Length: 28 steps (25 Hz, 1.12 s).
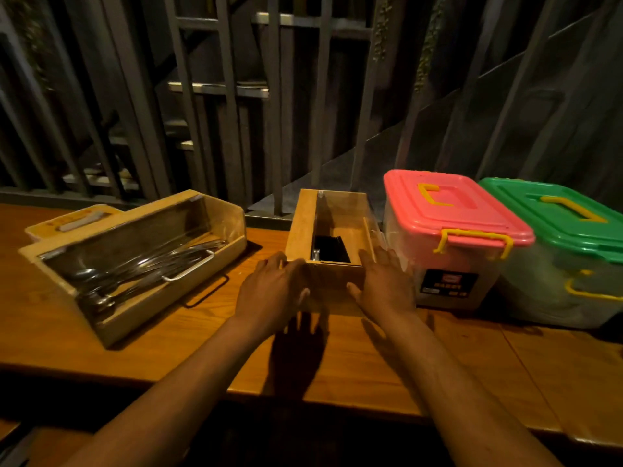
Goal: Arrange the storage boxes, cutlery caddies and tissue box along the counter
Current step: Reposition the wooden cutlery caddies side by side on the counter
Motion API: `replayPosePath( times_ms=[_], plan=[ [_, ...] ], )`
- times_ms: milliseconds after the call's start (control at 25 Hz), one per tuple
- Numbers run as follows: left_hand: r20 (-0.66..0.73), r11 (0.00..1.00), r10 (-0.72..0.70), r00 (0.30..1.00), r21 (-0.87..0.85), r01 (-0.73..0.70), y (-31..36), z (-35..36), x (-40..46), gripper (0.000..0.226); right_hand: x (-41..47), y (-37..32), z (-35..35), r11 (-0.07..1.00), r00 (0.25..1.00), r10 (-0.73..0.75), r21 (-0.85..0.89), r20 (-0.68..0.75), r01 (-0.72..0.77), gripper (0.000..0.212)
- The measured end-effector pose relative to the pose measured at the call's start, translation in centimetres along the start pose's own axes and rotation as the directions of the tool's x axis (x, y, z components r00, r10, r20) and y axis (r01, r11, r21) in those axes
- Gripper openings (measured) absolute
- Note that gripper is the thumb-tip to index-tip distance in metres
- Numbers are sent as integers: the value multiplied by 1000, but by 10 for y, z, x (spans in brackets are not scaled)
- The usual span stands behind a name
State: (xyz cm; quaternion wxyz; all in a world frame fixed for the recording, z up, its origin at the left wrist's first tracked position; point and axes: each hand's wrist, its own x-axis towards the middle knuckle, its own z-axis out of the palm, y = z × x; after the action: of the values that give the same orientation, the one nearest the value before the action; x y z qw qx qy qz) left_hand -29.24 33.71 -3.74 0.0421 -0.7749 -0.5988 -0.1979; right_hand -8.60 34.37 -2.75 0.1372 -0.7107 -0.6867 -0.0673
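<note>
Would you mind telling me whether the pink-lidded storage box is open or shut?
Shut. The pink lid sits flat on the storage box, and the yellow latch is folded down over its front edge.

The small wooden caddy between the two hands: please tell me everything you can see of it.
The small wooden caddy is a narrow, light-brown box with a clear panel over its far part. Something black lies inside. It stands upright on the wooden counter, close beside the pink-lidded plastic box. The left hand and right hand rest against its near end.
</note>
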Motion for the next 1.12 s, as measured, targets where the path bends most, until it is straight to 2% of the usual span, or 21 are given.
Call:
replayPosePath(
  times_ms=[80, 200, 320, 480, 640, 720, 800, 880, 1040, 1120],
  plan=[
    [-27, 998, -11, 1000, -56, 9, -22, -18, -29, 46, -12, -20, 2, 990, 996, -36, 135, -84, 47, 62],
    [-68, 991, -106, 992, -84, 100, -69, -50, -65, 34, -30, -75, 4, 939, 982, -129, 301, -138, 165, 51],
    [-181, 988, -149, 972, -58, 140, -126, -75, -86, 31, -46, -139, 4, 908, 967, -192, 343, -168, 240, 49],
    [-192, 980, -197, 961, -47, 191, -204, -93, -94, 32, -52, -223, 10, 853, 946, -223, 423, -236, 306, 44],
    [-212, 977, -211, 954, -60, 203, -298, -106, -91, 37, -55, -329, 23, 803, 951, -214, 515, -223, 301, 50],
    [-175, 958, -286, 942, -67, 278, -344, -108, -81, 44, -55, -378, 34, 810, 956, -252, 508, -153, 295, 62],
    [-90, 934, -349, 933, -117, 338, -377, -103, -73, 51, -55, -411, 45, 865, 972, -232, 448, -43, 226, 73],
    [-14, 919, -353, 935, -192, 344, -397, -96, -68, 57, -62, -427, 56, 893, 983, -185, 420, 13, 162, 78],
    [-16, 881, -403, 915, -276, 383, -423, -84, -52, 60, -66, -434, 77, 898, 989, -132, 414, -67, 148, 76],
    [8, 814, -441, 897, -417, 404, -426, -77, -46, 60, -67, -436, 83, 902, 990, -109, 409, -94, 138, 75]
  ],
)
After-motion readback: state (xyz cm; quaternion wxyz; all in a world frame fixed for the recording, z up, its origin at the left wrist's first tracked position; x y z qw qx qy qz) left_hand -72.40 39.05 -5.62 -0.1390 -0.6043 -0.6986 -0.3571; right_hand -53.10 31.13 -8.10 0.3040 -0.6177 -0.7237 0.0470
